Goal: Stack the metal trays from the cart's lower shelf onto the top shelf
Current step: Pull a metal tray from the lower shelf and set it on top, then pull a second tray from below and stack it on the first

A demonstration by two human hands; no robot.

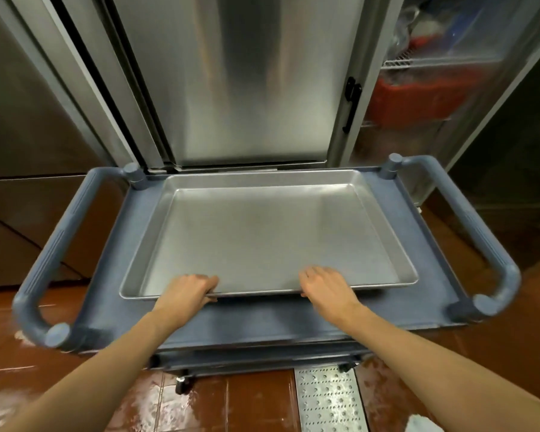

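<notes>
From the head camera, the left hand (186, 291) and the right hand (326, 288) both have a grip on the near rim of 1 metal tray (262, 232). The fingers of each hand curl over the rim and close around it, with the thumbs seeming to go under (they are hidden, so I cannot be sure). The tray stretches away from the 2 hands, out across the top shelf (434, 275) of the blue cart (262, 328). Its near edge looks a little lifted, with a dark gap below it, so I think it is being set down or pushed into place.

Just below the hands, under the top shelf, you can see only a thin strip of the lower shelf (256, 358). I cannot tell if more trays wait there.

What could go wrong: the tray is big and held on 1 side only, so it could tip or bang down. It sits nearer the left hand's side of the shelf, so later trays could stack crooked. The shiny floor (200, 406) looks wet, so bending down for the next tray could mean a slip.
</notes>
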